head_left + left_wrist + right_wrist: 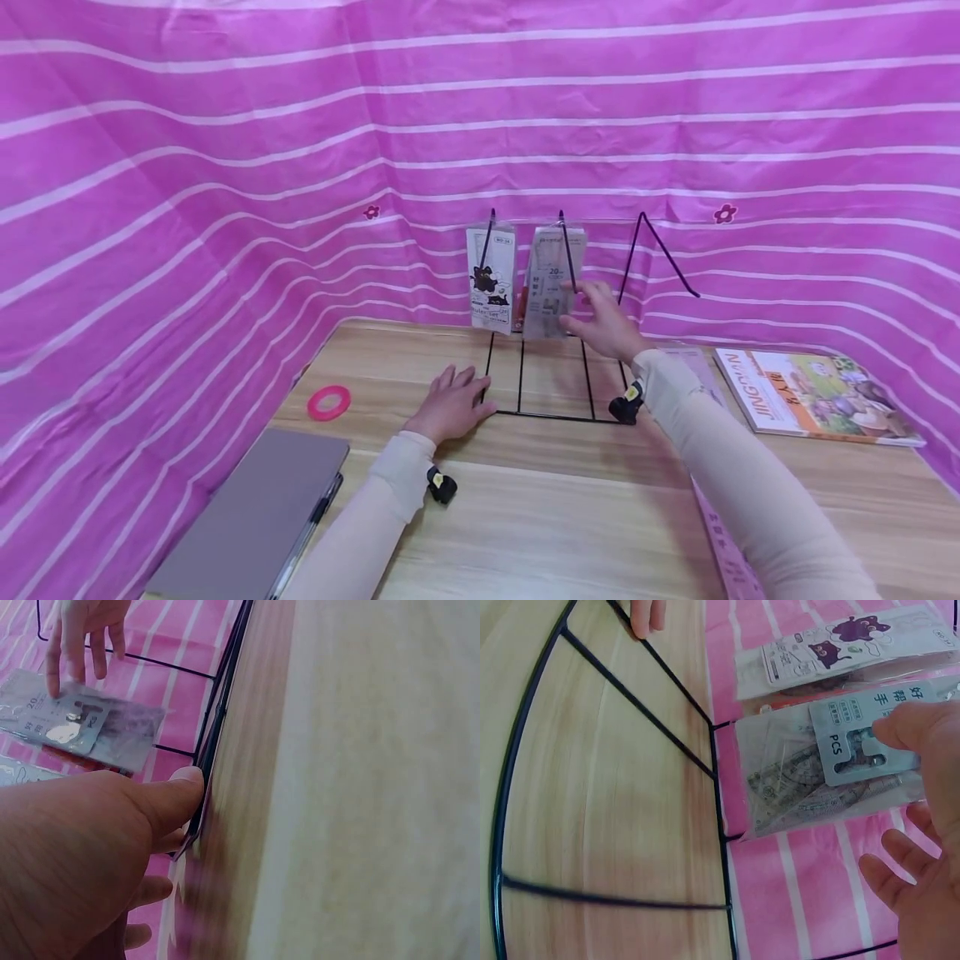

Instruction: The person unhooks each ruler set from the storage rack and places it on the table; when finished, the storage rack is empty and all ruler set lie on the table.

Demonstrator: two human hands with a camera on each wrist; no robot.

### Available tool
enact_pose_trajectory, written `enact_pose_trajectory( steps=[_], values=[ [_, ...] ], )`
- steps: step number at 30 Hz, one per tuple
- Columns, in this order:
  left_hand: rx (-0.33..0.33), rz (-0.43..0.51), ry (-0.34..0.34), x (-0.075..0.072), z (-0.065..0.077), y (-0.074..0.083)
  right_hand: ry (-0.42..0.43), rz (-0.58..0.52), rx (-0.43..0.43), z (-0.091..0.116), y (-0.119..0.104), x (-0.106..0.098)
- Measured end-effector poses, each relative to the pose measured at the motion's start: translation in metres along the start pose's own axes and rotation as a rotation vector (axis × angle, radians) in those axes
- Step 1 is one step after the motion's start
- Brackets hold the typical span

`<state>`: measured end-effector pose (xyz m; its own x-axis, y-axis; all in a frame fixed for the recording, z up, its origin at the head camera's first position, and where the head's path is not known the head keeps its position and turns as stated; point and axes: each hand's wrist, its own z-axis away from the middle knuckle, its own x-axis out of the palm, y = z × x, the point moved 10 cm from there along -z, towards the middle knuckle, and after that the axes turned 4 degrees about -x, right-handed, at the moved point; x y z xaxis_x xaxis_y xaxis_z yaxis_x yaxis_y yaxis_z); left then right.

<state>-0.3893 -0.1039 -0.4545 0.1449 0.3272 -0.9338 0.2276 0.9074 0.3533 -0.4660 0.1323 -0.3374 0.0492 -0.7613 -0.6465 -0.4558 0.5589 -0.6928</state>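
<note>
My left hand rests at the front left corner of a black wire rack, thumb and fingertips at the wire. Its thumb lies along the base wire in the left wrist view. From the rack's middle hook hangs a clear-bagged ruler set with a grey card. My right hand is at the right side of this bag, fingers spread, thumb overlapping the card in the right wrist view. Another ruler set, printed with black cats, hangs on the left hook. The right hook bears nothing.
A pink ring lies left of the rack. Nearer me is a grey notebook with a pen along its edge. On the right lie a magazine and a purple strip. Pink striped cloth stands behind.
</note>
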Motion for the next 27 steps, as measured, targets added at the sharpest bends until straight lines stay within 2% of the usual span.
enact_pose_trajectory(
  steps=[4, 12, 15, 21, 27],
  values=[
    [-0.001, 0.000, -0.003, 0.002, 0.000, 0.001, 0.046, -0.044, -0.023, -0.003, -0.004, 0.002],
    [-0.001, -0.009, 0.008, -0.003, 0.002, 0.002, 0.244, -0.098, -0.119, 0.005, -0.016, -0.013],
    [0.002, -0.010, 0.007, -0.003, 0.001, 0.003, 0.250, -0.060, -0.123, 0.012, -0.019, -0.018],
    [0.008, -0.012, 0.014, -0.003, -0.001, 0.003, 0.207, -0.024, -0.102, 0.024, -0.022, -0.023],
    [-0.005, -0.002, -0.002, -0.003, 0.002, 0.001, 0.173, 0.022, -0.137, 0.042, -0.031, -0.023]
  ],
)
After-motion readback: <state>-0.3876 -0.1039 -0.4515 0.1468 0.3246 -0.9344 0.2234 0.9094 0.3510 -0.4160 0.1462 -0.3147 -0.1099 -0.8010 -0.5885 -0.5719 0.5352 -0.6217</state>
